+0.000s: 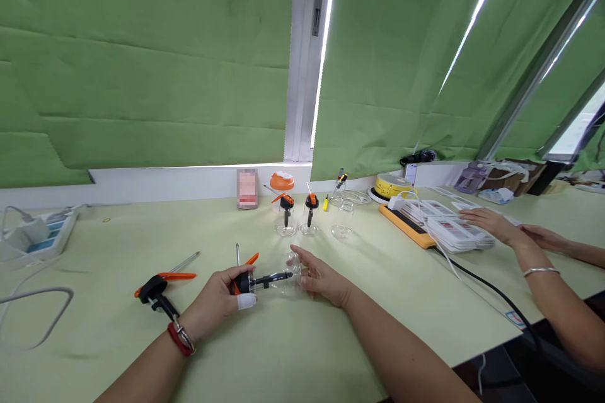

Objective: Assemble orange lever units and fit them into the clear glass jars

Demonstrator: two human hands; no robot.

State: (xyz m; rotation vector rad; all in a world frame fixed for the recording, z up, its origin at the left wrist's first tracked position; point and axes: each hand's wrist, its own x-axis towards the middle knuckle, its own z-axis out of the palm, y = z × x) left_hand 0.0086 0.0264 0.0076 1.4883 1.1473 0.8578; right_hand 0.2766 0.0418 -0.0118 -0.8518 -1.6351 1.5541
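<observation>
My left hand point(215, 302), with a white wrap on one finger, grips a black and orange pump head point(243, 281) with a thin metal spout. The pump's black tube lies inside a clear glass bottle point(280, 284), which is held on its side. At the bottle's base end, the fingers of my right hand point(326, 280) are curved around the glass. A second black and orange pump head point(154, 289) lies on the table left of my left hand. Farther back, two glass bottles with pump heads point(286, 203) point(311, 201) stand upright beside a clear glass bottle point(342, 220).
An orange-lidded container point(282, 181), screwdrivers point(340, 182) and a yellow tape roll point(392, 186) stand along the back. A power strip point(42, 236) sits at left. On the right, another person's hands point(491, 225) are by stacked white packs point(454, 233) and an orange-edged box point(406, 225); a black cable crosses the table.
</observation>
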